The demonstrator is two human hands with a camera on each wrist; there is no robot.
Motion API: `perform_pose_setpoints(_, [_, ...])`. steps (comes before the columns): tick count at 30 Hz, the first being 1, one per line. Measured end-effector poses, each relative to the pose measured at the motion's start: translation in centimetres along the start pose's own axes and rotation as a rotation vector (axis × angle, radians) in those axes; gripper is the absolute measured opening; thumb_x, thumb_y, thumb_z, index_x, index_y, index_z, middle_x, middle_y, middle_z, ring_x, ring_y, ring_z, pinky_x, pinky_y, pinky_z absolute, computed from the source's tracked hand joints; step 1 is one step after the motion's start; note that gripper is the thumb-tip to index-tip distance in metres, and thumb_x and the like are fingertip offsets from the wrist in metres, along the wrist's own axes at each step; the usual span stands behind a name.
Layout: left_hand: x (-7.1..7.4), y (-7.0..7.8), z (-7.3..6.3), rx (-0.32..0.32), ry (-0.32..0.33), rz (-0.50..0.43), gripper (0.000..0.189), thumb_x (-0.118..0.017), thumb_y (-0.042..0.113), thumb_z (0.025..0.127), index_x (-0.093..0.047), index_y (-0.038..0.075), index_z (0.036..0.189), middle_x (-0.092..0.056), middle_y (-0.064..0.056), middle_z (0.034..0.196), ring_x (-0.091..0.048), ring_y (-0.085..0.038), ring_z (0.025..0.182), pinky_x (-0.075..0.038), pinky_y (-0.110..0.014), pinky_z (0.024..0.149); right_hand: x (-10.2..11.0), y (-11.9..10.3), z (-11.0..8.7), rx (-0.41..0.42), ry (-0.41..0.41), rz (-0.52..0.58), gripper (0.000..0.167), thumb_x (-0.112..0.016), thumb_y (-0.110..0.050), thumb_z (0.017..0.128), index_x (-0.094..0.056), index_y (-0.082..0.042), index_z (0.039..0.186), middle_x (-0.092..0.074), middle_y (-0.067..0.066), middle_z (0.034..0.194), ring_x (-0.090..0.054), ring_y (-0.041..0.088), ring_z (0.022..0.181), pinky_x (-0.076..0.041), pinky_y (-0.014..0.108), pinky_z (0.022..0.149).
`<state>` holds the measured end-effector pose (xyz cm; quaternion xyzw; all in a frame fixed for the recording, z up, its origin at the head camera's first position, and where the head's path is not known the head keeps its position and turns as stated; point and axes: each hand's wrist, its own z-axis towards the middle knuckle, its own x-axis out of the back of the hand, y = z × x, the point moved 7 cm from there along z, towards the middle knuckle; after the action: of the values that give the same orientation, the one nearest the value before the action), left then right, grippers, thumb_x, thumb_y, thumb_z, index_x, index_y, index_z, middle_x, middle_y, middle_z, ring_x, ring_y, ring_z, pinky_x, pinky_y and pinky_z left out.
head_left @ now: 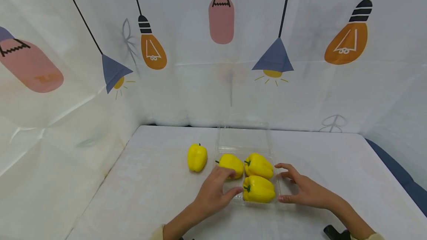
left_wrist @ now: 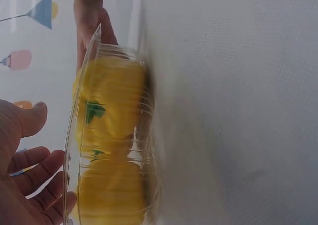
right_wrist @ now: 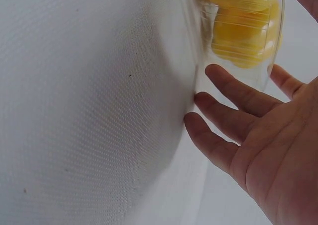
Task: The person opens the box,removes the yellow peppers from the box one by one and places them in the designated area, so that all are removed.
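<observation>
Peppers, glossy yellow with green stems (head_left: 258, 190) – four: three inside a clear plastic box (head_left: 232, 185), two side by side at the back and one at right front; a lone yellow pepper (head_left: 197, 157) on the white-covered bench (head_left: 160, 180), left of the box, stem toward the far edge. Lid, clear plastic (head_left: 245, 137), open at the box's far side. Left hand (head_left: 215, 192), fingers loosely bent and thumb well apart, over the box's left side, gripping nothing; whether its fingertips touch the rim cannot be told. Right hand (head_left: 305, 192) – fingers spread, holding nothing, just beside the box's right wall. Backdrop, white sheet printed with hanging lamps (head_left: 186, 95), behind the bench.
</observation>
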<state>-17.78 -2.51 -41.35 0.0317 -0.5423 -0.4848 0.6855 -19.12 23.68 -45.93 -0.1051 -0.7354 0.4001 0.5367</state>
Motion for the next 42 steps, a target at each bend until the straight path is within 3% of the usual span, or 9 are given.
perform_pose_setpoints(21, [-1.4, 0.8, 0.4, -0.002, -0.042, 0.045, 0.043, -0.071, 0.045, 0.089, -0.057, 0.020, 0.119, -0.062, 0.005, 0.109, -0.048, -0.008, 0.099, -0.046, -0.021, 0.082, -0.1, 0.0, 0.2, 0.011, 0.003, -0.017, 0.087, -0.077, -0.043, 0.084, -0.023, -0.019, 0.149, -0.056, 0.017, 0.132, -0.054, 0.042, 0.117, -0.042, 0.066, 0.091])
perform_pose_setpoints(35, [-2.6, 1.8, 0.8, -0.045, -0.073, 0.131, 0.050, -0.071, 0.046, 0.088, -0.058, 0.015, 0.124, -0.062, 0.007, 0.108, -0.049, -0.009, 0.098, -0.044, -0.020, 0.083, -0.1, 0.1, 0.1, 0.017, 0.012, -0.017, 0.087, -0.077, -0.043, 0.084, -0.024, -0.019, 0.149, -0.056, 0.016, 0.131, -0.055, 0.041, 0.115, -0.044, 0.065, 0.090])
perform_pose_setpoints(42, [-3.1, 2.1, 0.9, -0.011, -0.123, 0.164, 0.055, -0.071, 0.048, 0.088, -0.056, 0.014, 0.129, -0.061, 0.008, 0.109, -0.049, -0.009, 0.100, -0.044, -0.022, 0.086, -0.1, 0.4, 0.1, 0.013, 0.011, -0.015, 0.087, -0.077, -0.044, 0.084, -0.023, -0.020, 0.149, -0.056, 0.016, 0.131, -0.054, 0.041, 0.117, -0.043, 0.066, 0.090])
